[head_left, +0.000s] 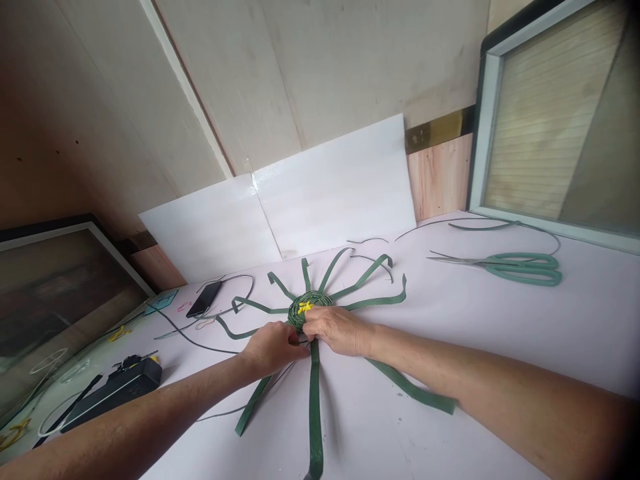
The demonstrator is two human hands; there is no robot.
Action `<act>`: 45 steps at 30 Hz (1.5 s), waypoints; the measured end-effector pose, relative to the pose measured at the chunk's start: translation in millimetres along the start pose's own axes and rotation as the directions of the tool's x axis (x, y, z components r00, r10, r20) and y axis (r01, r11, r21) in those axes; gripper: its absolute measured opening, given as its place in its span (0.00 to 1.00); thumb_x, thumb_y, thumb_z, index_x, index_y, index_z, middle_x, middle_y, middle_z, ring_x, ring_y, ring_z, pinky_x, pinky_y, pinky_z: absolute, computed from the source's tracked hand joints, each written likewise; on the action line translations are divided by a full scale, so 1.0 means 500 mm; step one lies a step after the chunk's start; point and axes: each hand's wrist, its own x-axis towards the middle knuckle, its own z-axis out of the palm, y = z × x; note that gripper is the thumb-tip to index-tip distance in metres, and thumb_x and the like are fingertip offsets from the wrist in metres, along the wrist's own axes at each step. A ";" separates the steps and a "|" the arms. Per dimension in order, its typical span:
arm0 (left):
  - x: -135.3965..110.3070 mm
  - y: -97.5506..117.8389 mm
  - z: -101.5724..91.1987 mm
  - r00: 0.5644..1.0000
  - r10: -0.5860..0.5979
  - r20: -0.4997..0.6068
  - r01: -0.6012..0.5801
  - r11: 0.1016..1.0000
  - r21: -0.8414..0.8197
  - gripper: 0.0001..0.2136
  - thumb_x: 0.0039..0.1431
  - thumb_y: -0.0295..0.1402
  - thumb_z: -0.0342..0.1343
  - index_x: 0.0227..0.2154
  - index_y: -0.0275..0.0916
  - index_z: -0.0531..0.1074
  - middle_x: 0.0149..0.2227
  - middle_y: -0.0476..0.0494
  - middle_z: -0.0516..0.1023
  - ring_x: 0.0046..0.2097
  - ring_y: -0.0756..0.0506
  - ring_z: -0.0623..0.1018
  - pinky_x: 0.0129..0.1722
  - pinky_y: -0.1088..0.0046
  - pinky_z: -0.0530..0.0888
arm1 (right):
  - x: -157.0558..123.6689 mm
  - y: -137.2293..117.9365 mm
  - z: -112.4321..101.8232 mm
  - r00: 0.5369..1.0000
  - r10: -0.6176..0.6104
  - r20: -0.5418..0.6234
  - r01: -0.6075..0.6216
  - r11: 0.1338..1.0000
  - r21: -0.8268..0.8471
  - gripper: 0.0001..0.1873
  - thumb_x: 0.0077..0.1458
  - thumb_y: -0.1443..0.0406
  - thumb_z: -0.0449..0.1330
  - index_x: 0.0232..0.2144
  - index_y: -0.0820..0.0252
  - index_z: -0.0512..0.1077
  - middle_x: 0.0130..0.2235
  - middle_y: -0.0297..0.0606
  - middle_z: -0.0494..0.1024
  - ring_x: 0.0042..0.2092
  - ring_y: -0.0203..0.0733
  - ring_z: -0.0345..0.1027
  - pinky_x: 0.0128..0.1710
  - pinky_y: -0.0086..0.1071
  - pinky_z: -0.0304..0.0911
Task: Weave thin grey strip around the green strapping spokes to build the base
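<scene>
A small round woven disc [310, 308] of green strips with a yellow centre lies on the white table [450, 347]. Long green strips [315, 407] radiate from it in all directions. My left hand [273, 347] is closed at the disc's near-left edge, fingers pinched on the weaving. My right hand [336, 331] lies over the disc's near-right edge, fingers curled and pressing down on the strips. The two hands almost touch each other at the disc's near rim.
Green-handled scissors [515, 265] lie at the right. A black phone [204, 299] with a cable sits at the left, and a black device [117, 390] nearer. White panels [300, 207] lean on the wall; framed panes stand at both sides.
</scene>
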 end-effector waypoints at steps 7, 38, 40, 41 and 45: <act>0.030 -0.005 -0.010 0.986 0.142 -0.089 -0.129 0.982 0.136 0.05 0.51 0.31 0.54 0.30 0.43 0.74 0.32 0.49 0.79 0.35 0.44 0.76 0.28 0.74 0.60 | 0.004 -0.007 -0.008 0.998 0.066 -0.006 -0.066 0.996 0.058 0.10 0.55 0.79 0.55 0.31 0.61 0.70 0.34 0.36 0.71 0.37 0.39 0.65 0.34 0.29 0.57; 0.021 -0.102 0.066 0.895 0.191 -0.403 -0.321 0.904 -0.284 0.10 0.59 0.30 0.46 0.22 0.40 0.60 0.28 0.48 0.69 0.28 0.50 0.67 0.30 0.74 0.63 | 0.070 -0.022 0.007 0.939 0.336 0.076 -0.340 0.939 0.050 0.10 0.50 0.78 0.56 0.26 0.59 0.70 0.29 0.30 0.72 0.33 0.35 0.63 0.31 0.28 0.48; 0.010 -0.108 0.056 0.934 0.101 -0.343 -0.201 0.941 -0.271 0.14 0.63 0.32 0.42 0.20 0.39 0.60 0.25 0.49 0.69 0.27 0.50 0.66 0.29 0.73 0.62 | 0.068 -0.020 0.008 0.943 0.322 0.080 -0.326 0.944 0.054 0.11 0.50 0.78 0.56 0.27 0.59 0.70 0.30 0.30 0.73 0.34 0.35 0.63 0.32 0.28 0.49; 0.006 -0.110 0.049 0.952 0.051 -0.301 -0.134 0.956 -0.261 0.15 0.62 0.33 0.42 0.20 0.39 0.62 0.23 0.49 0.69 0.26 0.50 0.66 0.28 0.73 0.61 | 0.067 -0.020 0.008 0.943 0.321 0.085 -0.326 0.944 0.054 0.11 0.51 0.78 0.56 0.27 0.59 0.70 0.30 0.30 0.73 0.34 0.35 0.64 0.32 0.28 0.49; 0.005 -0.102 0.017 0.986 -0.051 -0.158 0.015 0.975 -0.220 0.07 0.56 0.31 0.48 0.32 0.41 0.71 0.25 0.49 0.74 0.28 0.47 0.71 0.27 0.74 0.60 | 0.064 -0.025 0.004 0.945 0.316 0.082 -0.320 0.947 0.030 0.10 0.52 0.78 0.55 0.28 0.59 0.69 0.31 0.30 0.73 0.34 0.34 0.63 0.31 0.28 0.49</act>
